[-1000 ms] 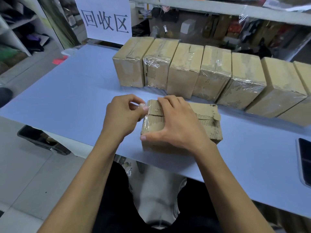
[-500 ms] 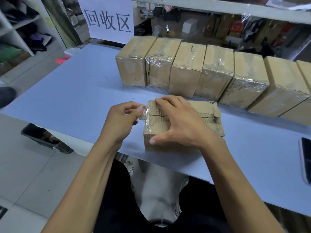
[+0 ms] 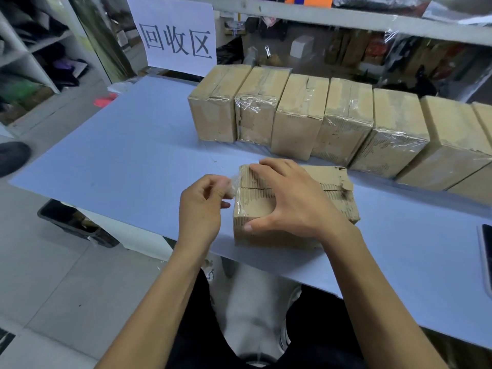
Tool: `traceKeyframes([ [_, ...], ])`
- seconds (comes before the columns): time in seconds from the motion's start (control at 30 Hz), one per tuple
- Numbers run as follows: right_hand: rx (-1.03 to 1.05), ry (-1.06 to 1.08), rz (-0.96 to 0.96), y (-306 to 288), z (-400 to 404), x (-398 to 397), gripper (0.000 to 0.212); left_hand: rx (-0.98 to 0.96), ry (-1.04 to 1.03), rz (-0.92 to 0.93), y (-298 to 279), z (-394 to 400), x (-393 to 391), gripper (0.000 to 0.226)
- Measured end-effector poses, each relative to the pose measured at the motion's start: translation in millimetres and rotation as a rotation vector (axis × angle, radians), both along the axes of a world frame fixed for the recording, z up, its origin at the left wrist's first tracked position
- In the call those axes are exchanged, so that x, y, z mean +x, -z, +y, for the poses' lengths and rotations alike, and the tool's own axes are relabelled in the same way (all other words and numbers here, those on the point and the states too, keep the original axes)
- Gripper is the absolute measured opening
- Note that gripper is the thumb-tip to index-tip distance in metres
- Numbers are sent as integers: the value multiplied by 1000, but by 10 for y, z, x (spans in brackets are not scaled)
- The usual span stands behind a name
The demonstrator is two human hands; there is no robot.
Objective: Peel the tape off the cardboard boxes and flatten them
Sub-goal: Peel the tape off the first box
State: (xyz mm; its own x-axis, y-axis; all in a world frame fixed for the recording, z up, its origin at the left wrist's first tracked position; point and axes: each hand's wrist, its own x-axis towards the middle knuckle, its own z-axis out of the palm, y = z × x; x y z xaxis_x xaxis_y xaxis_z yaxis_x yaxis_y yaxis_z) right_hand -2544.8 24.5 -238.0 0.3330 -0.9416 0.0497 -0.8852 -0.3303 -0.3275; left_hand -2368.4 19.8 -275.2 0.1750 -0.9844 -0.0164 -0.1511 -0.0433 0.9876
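Note:
A small brown cardboard box [image 3: 338, 193] lies near the front edge of the pale blue table [image 3: 127, 161]. Its top layer is torn, showing corrugation. My right hand [image 3: 292, 201] lies over the box's left half, fingers on the far edge and thumb pressed on the near side. My left hand [image 3: 202, 206] sits just left of the box and pinches a strip of clear tape [image 3: 235, 183] that still clings to the box's left end.
Several taped cardboard boxes [image 3: 295, 121] stand in a row along the back of the table. A white sign [image 3: 178, 35] with characters hangs behind them. A dark phone [image 3: 486, 251] lies at the right edge. A black bin [image 3: 72, 225] sits on the floor left of the table.
My left hand has pulled the tape strip a little leftward off the box's end. My right hand has stayed on the box. The camera has tilted slightly.

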Motion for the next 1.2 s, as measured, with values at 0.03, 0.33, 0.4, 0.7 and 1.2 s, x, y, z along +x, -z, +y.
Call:
traceKeyframes([
  [0.03,-1,0,5,4,0,-3,109,-49,-39,-92,-19,41,-18,19],
  [0.33,-12,15,-27,34,3,6,110,-737,508,-735,-96,137,312,25],
  [0.4,-20,11,-27,33,6,8,110,-703,665,-784,-119,104,373,26],
  [0.7,-19,3,-33,51,-8,-10,111,-695,916,-920,-400,-199,392,7],
  [1.2,78,-94,56,15,-74,-139,118,-460,1135,-993,-526,-362,372,22],
])
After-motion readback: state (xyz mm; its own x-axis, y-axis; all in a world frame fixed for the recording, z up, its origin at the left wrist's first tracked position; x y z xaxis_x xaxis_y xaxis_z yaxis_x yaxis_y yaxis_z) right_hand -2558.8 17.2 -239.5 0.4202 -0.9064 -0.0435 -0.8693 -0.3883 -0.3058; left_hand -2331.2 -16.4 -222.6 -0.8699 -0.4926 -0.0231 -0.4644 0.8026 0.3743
